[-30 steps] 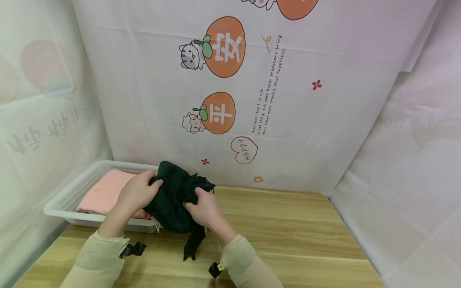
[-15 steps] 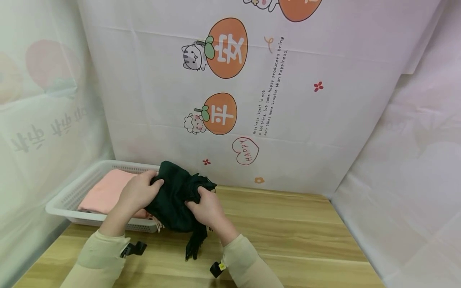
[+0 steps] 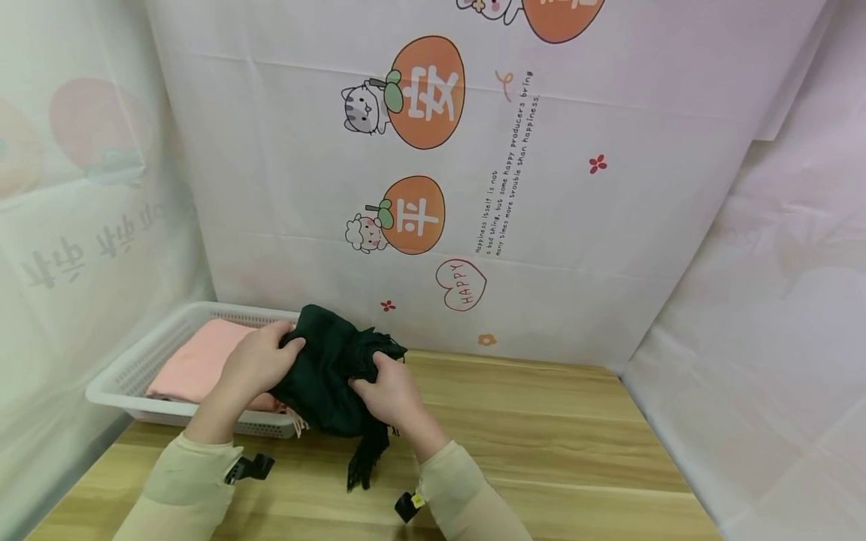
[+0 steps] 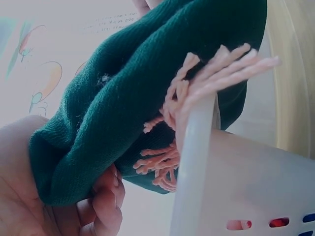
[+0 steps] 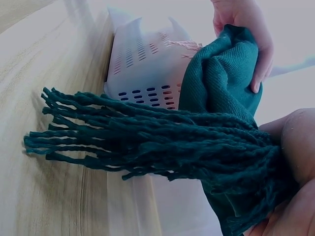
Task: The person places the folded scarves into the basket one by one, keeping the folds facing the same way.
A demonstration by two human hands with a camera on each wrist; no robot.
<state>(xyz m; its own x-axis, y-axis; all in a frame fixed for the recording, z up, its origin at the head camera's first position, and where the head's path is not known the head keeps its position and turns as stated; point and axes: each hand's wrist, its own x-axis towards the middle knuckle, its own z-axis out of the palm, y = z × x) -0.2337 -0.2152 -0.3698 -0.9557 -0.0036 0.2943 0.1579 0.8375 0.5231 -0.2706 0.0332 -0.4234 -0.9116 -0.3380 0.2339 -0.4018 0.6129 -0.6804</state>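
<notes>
Both hands hold a folded dark green scarf (image 3: 328, 383) at the right end of a white basket. My left hand (image 3: 260, 361) grips its left edge above the basket; in the left wrist view the fingers curl under the green fold (image 4: 103, 113). My right hand (image 3: 392, 387) grips the bunched right end, with the thumb on top. Green fringe (image 5: 147, 137) hangs from that end toward the table. Inside the basket (image 3: 111, 394) lies a folded pink cloth (image 3: 199, 361), whose pink fringe (image 4: 216, 83) drapes over the rim. The scarf hides the basket's right end.
The basket stands at the back left of a wooden table (image 3: 541, 436), close to the left and back walls. A white printed sheet (image 3: 541, 225) hangs behind. Small black cameras (image 3: 250, 467) are strapped to both wrists.
The hands and scarf hold nearly the same place throughout. A slight shift of the whole view shows between the first frame and the later ones.
</notes>
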